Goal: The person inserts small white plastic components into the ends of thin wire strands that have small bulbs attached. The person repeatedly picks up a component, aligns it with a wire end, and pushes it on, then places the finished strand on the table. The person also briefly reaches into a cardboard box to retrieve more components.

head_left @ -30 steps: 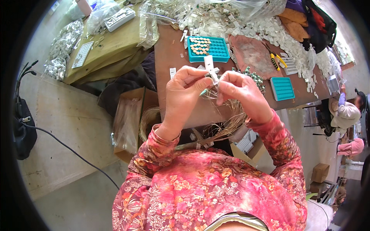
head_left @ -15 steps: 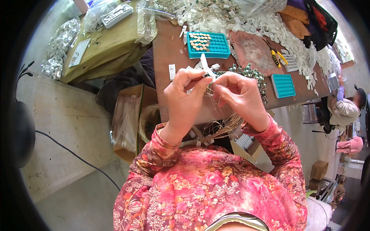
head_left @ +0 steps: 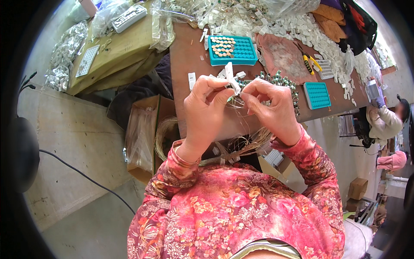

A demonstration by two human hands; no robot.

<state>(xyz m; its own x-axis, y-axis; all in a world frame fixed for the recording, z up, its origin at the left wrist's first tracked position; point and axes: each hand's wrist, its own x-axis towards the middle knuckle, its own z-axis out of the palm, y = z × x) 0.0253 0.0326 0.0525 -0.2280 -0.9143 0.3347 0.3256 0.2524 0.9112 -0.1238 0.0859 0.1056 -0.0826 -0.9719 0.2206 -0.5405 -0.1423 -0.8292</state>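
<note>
My left hand [head_left: 206, 108] pinches a small white plastic piece [head_left: 231, 79] between thumb and fingers, held upright above the brown table [head_left: 185, 56]. My right hand [head_left: 269, 108] is close against it, fingertips pinching thin pale wire strands [head_left: 236, 102] just below the piece. More strands hang down between my wrists into a coiled bundle [head_left: 241, 149] at the table's near edge. Both sleeves are pink with flowers.
A teal tray with several round copper-coloured parts [head_left: 230, 48] lies beyond my hands; a second teal tray [head_left: 317, 95] is at the right. Small green-and-silver parts [head_left: 280, 82], heaps of white pieces [head_left: 302, 26], yellow-handled pliers [head_left: 308, 60], cardboard box [head_left: 144, 134]. Another person [head_left: 384, 121] sits far right.
Both hands have stayed together over the table, shifting the white piece slightly; my right fingers have moved in to pinch the strands under it.
</note>
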